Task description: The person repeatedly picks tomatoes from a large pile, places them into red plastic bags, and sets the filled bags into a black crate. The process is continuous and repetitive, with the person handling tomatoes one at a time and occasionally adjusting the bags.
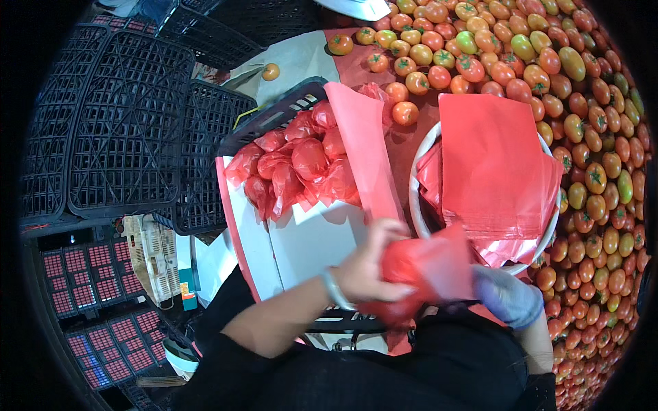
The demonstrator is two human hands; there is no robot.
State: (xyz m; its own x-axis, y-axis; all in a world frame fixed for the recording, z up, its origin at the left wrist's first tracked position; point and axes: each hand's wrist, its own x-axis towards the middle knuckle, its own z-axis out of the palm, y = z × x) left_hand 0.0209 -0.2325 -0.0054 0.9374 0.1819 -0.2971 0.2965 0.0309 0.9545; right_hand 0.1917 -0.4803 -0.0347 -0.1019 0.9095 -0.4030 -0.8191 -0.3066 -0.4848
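My left hand (372, 264), bare with a bracelet at the wrist, grips a red plastic bag (429, 267) that has a rounded bulge inside. At the right end of that bag is my right hand (506, 298) in a pale knit glove, blurred, its fingertips hidden. Ahead and to the left, a black plastic crate (280, 115) lined with white sheets (318, 246) holds several tomatoes wrapped in red bags (308, 159). Pink-red sheeting (367, 149) drapes over the crate's right side. Beyond my right hand, a stack of flat red bags (488, 164) rests on a round white tub (415, 190).
Loose tomatoes (596, 180) heap along the right and far side, several near the tub. Black crates (123, 123) are stacked at left. Below them stand crates with pink contents (108, 282) and a beige slatted plastic crate (154, 257). One tomato (270, 72) lies behind the lined crate.
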